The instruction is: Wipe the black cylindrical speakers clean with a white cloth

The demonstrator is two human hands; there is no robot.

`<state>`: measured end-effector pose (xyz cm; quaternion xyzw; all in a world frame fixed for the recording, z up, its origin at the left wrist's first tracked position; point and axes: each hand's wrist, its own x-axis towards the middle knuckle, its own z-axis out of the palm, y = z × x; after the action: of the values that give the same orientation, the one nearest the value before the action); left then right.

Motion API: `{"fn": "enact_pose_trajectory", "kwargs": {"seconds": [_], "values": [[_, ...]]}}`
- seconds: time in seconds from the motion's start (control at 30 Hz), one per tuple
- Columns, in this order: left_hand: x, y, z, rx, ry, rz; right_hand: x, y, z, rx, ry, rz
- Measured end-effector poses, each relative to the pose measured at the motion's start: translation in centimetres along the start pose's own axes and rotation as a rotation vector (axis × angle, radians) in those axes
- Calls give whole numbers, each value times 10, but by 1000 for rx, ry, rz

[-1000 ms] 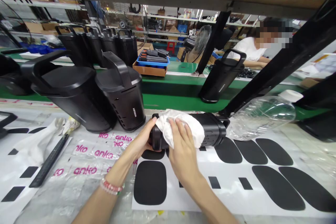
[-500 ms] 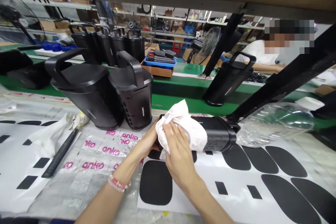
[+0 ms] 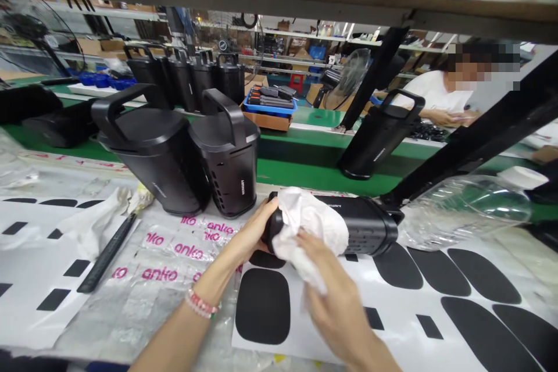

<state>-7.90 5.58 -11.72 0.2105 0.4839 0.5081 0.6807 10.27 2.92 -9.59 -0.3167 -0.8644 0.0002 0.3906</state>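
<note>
A black housing with a handle (image 3: 372, 229) lies on its side across the white sheet, its handle end to the right. My left hand (image 3: 253, 235) grips its left end, fingers partly hidden behind it. A crumpled white cloth (image 3: 316, 224) covers the housing's left half. My right hand (image 3: 333, 288), blurred, holds the lower part of this cloth between thumb and fingers. Under the housing, the white sheet (image 3: 331, 325) carries black rounded pads (image 3: 263, 306) and small black rectangles.
Two upright black housings (image 3: 231, 157) stand behind my left hand. A black-handled brush (image 3: 108, 253) lies at left. A large clear plastic bottle (image 3: 466, 209) rests at right beside a slanted black post (image 3: 475, 122). Beyond the green conveyor (image 3: 300, 154) sits a person in white (image 3: 444, 93).
My right hand has moved down and right, drawing a fold of the cloth towards me. The left hand now shows more clearly on the housing's end. The view has shifted slightly.
</note>
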Motion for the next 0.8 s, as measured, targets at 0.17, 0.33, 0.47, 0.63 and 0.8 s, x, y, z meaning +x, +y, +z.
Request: {"fn": "enact_pose_trajectory", "kwargs": {"seconds": [0.17,0.33,0.47,0.63,0.8], "values": [[-1,0,1,102,-24,35,1,22,-24,-141,152,235],[-2,0,1,129,-62,61,24,12,7,-225,-214,-181],[-3,0,1,134,-93,74,30,17,10,-233,-221,-278],[-4,0,1,143,-65,82,35,25,2,-232,-211,-354],[-4,-2,1,142,-79,101,38,24,3,-216,-215,-371]]}}
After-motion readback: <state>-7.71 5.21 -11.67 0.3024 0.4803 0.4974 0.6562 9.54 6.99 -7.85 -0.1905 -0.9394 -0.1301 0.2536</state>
